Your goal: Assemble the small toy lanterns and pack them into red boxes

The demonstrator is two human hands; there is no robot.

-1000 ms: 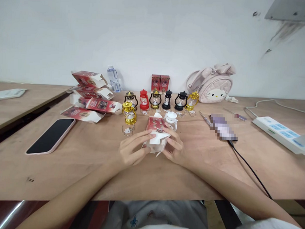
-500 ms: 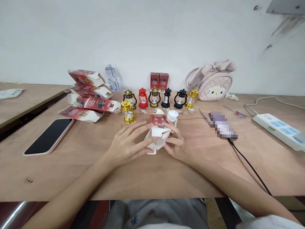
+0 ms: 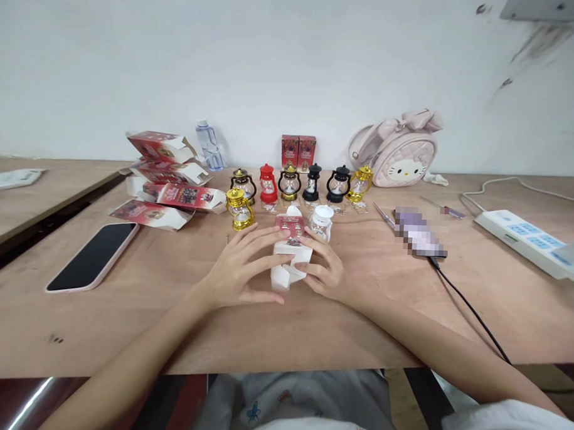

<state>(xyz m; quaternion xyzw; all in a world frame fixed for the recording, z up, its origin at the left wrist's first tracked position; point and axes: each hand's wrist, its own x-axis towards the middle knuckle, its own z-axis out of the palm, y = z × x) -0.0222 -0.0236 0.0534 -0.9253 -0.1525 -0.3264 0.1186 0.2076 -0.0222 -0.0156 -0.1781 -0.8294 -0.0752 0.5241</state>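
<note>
A small red and white cardboard box lies between my hands at the table's middle, its white flaps at the near end partly folded in. My left hand holds the box's left side and top with the fingers, while its thumb sticks out below the flaps. From the right, my right hand grips the box, fingertips on the top and at the near flaps. Just behind my right fingers stands a white mini lantern, partly hidden. A gold lantern stands beyond my left fingers.
Several lanterns, among them a red one, stand in a row behind. Two closed red boxes are against the wall. Opened boxes and a phone lie left. At right are a pink bag, a pixelated device and a power strip.
The box has shifted slightly left and its near flaps have been pushed inward. My left thumb has come away from the flap, and my right fingers now press near it.
</note>
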